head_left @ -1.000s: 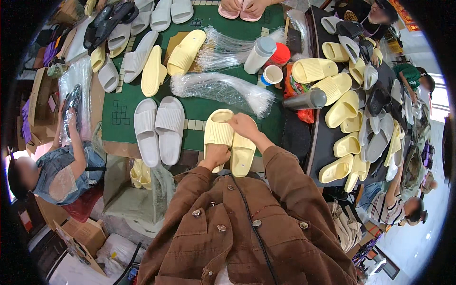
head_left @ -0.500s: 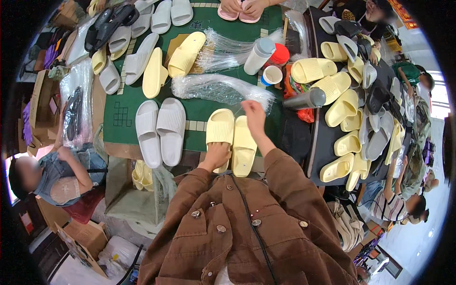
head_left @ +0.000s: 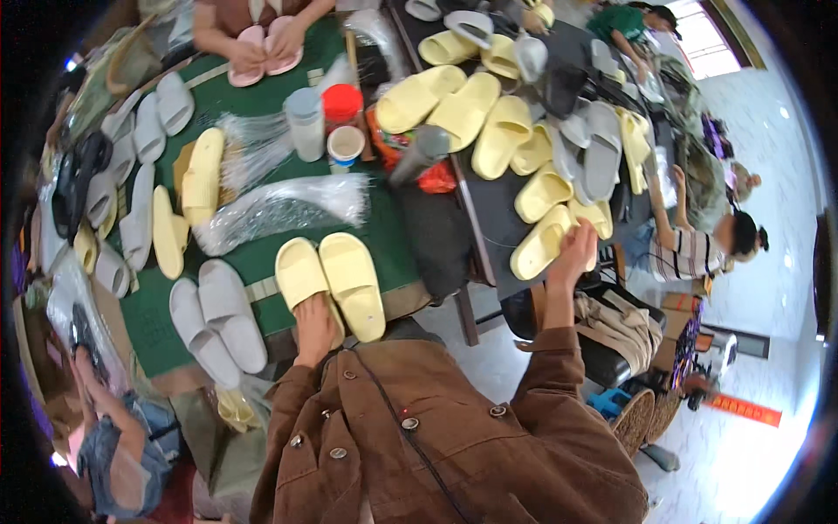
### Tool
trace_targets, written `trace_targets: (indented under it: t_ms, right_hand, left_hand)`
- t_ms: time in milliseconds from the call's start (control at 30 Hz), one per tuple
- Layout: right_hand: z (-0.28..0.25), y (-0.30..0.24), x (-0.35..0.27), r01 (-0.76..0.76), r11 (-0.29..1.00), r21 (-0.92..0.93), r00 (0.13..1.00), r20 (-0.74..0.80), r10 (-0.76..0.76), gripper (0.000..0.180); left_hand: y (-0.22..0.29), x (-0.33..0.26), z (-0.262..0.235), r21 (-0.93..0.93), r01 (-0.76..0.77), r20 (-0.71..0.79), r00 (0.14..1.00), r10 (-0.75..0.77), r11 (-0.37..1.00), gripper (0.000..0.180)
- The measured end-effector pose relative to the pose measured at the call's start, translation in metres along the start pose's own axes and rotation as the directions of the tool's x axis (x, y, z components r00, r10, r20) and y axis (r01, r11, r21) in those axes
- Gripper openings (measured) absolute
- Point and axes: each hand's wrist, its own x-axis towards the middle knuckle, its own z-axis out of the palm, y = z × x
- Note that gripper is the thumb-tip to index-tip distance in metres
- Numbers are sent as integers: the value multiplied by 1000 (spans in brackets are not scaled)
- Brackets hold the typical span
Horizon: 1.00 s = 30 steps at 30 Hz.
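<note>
A pair of pale yellow slide sandals (head_left: 332, 281) lies side by side on the green mat (head_left: 262, 262) in front of me. My left hand (head_left: 315, 327) rests on the heel end of the left sandal. My right hand (head_left: 573, 253) is stretched out to the right, fingers on a yellow sandal (head_left: 543, 243) at the near edge of the dark table (head_left: 489, 201). A grey pair (head_left: 216, 319) lies left of the yellow pair. Both arms wear brown jacket sleeves.
Bundles of clear plastic bags (head_left: 279, 208) lie on the mat behind the pair. Cups and a red-lidded jar (head_left: 342, 105) stand beyond. Several yellow and grey sandals cover the dark table and the left edge. Other people sit left (head_left: 113, 437), right (head_left: 698, 249) and opposite.
My right hand has left the yellow pair and swung right to the sandals on the dark table. The view has turned right. My left hand stays on the pair.
</note>
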Motion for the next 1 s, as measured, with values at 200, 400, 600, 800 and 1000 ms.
trace_targets:
  t_ms: [200,400,600,800,1000]
  right_hand:
    - [-145,73,63,-56,765,-641,987,80,139,23]
    - [-90,140,56,405,501,-765,904,417,-93,45]
    - [-47,148,99,231,361,-903,927,318,202,65]
    - [-41,174,131,260,158,-952,945,285,159,42]
    - [-51,126,70,397,315,-862,910,414,-16,43]
  left_hand:
    - [23,-7,-7,15,-136,102,986,134,991,54]
    - [27,5,17,175,31,49,998,-40,984,54]
    - [-20,-9,3,203,234,-30,972,-233,951,41]
    - [-80,-41,-49,342,400,-120,916,-383,850,42]
    - [-148,-61,-92,350,520,-111,849,-516,779,51]
